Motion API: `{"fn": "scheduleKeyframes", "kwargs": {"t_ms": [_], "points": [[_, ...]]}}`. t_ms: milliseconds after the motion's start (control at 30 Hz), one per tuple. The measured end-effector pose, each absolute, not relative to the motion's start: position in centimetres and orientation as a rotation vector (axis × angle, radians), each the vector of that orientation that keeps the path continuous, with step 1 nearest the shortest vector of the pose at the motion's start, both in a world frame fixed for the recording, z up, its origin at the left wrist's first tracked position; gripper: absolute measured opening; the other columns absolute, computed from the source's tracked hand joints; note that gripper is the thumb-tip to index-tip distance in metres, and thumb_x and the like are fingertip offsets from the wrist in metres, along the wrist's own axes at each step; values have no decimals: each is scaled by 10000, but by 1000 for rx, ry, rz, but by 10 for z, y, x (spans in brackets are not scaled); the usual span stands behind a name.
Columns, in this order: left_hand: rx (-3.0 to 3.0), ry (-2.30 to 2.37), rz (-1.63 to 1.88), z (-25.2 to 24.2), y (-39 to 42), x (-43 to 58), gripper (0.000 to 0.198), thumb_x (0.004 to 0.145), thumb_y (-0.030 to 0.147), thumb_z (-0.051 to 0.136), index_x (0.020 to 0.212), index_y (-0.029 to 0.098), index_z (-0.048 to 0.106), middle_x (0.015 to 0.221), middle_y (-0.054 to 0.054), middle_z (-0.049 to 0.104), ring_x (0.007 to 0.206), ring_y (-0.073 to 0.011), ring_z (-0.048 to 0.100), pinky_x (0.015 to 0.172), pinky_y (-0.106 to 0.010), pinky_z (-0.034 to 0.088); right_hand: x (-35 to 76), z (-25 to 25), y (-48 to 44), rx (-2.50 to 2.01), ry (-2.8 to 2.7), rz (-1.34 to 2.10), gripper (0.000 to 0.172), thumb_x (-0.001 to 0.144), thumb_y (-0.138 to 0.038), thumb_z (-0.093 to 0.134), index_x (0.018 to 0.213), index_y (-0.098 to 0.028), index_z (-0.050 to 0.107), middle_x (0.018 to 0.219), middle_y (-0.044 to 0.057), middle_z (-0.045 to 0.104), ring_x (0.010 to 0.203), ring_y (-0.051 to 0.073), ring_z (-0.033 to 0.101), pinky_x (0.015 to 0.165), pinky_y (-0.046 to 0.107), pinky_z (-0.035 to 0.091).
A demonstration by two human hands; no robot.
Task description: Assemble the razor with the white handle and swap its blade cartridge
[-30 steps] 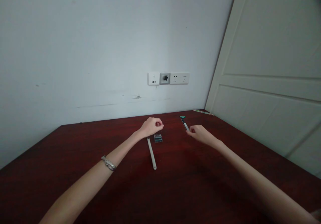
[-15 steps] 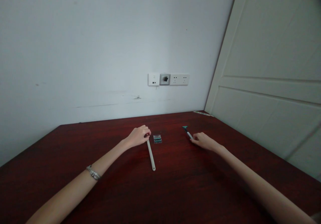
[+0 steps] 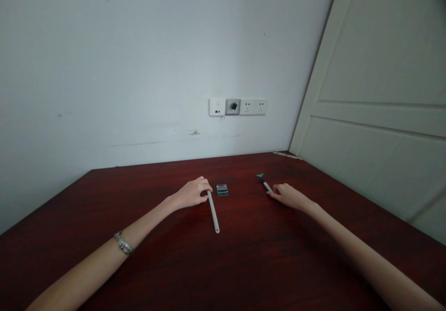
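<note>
A long pale stick (image 3: 213, 214) with a small hole at its near end lies on the dark red table. Its far end is at the fingers of my left hand (image 3: 195, 192), which are curled round it. Just right of that hand sits a small clear case (image 3: 222, 190) with green-edged pieces inside. Farther right, my right hand (image 3: 286, 196) pinches the handle of a razor (image 3: 267, 186). The razor's green head points away, toward the wall.
The dark red table (image 3: 156, 264) meets a white wall with sockets (image 3: 253, 107) behind it. A pale panelled door (image 3: 376, 88) rises along the right side. A thin printed strip (image 3: 287, 155) lies in the back right corner.
The whole view has shifted slightly, so everything appears a little farther right. My left fingers sit slightly lower against the stick's end. My right hand still holds the razor.
</note>
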State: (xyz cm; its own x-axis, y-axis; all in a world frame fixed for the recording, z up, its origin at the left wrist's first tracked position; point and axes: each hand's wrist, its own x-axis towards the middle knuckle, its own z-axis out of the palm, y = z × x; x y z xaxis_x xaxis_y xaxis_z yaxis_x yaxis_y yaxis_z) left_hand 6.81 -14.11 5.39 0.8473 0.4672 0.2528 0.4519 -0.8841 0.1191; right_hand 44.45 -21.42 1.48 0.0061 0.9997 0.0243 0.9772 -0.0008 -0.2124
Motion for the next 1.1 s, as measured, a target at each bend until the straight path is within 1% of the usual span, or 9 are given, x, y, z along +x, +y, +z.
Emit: {"fn": "scheduleKeyframes", "kwargs": {"t_ms": [133,267,400,533,633,733,833,967,1100], "points": [[3033,631,355,55,-146,68,254,810,178,569,1053,197,639,967,-48,609,888,-171,516,772,-279,439,442,14,-216,-2109,-2084,194,408,866,-523,416,682,-178,529,734,90,650,645,186,604,544,255,332],[3091,510,327,56,-154,69,249,799,132,578,1029,194,651,1016,-39,638,914,-171,503,805,-277,431,440,13,-216,-2129,-2072,175,430,863,-546,401,673,-180,524,719,85,643,622,184,596,528,258,323],[3132,404,294,54,-161,68,217,823,127,557,1001,196,659,1018,-25,671,950,-176,499,849,-282,423,439,18,-218,-2125,-2080,180,419,859,-543,411,673,-183,519,712,79,645,616,184,593,524,257,318],[3191,324,277,48,-164,66,205,842,143,548,1002,211,658,1077,-23,671,1005,-183,504,870,-298,419,426,31,-225,-2106,-2065,123,385,878,-496,403,686,-185,524,705,80,643,616,182,593,524,256,311],[3227,285,267,44,-165,65,203,851,153,545,1012,217,651,1106,-25,666,1029,-182,514,866,-299,420,408,42,-233,-2012,-2101,113,336,884,-448,419,712,-185,537,711,75,645,627,179,598,546,254,320],[3265,265,262,41,-166,66,179,854,164,549,989,214,655,1040,-31,687,1029,-186,527,838,-296,423,387,49,-239,-1930,-2169,128,299,881,-419,440,733,-185,552,708,68,638,628,174,600,561,251,327],[3292,249,255,39,-167,67,169,864,160,533,970,206,657,960,-36,701,1007,-185,542,809,-285,420,369,53,-242,-1874,-2226,99,294,883,-408,435,714,-191,538,693,52,621,602,159,578,546,245,309],[3308,218,269,37,-167,69,170,876,143,506,941,195,655,913,-39,701,991,-178,553,801,-273,415,351,56,-245,-1834,-2270,76,291,881,-391,433,689,-195,529,667,36,604,582,148,546,522,241,280],[3318,200,293,36,-167,69,186,890,149,475,918,199,651,865,-52,686,957,-169,554,790,-260,416,336,57,-250,-1751,-2304,134,282,870,-360,452,670,-185,546,641,34,603,572,140,526,527,242,286]]}}
